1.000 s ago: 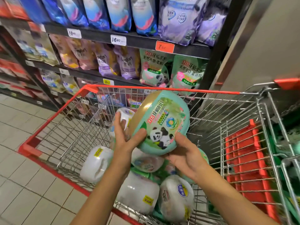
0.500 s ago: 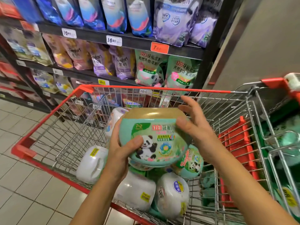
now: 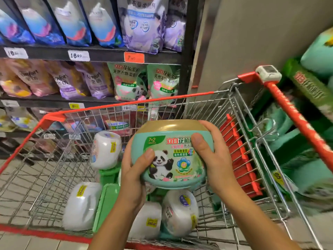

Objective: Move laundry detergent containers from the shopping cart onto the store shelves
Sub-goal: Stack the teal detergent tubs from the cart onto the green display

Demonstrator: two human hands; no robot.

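A round green detergent tub (image 3: 173,156) with a gold lid and a panda label is held upright above the shopping cart (image 3: 126,103). My left hand (image 3: 134,177) grips its lower left side, thumb on the label. My right hand (image 3: 214,157) clasps its right side, thumb across the front. Below in the cart lie several white tubs (image 3: 82,204) with yellow stickers, one more white tub (image 3: 106,149) leaning at the back, and green lids between them.
Dark store shelves (image 3: 100,55) at the left carry hanging refill pouches and price tags. A grey wall rises behind the cart. The red cart handle (image 3: 295,112) runs at the right, with blurred green detergent packs (image 3: 306,168) beyond it.
The tub has turned from tilted to upright and come closer to me. My right hand went from under it to its right side. The view has swung to the right.
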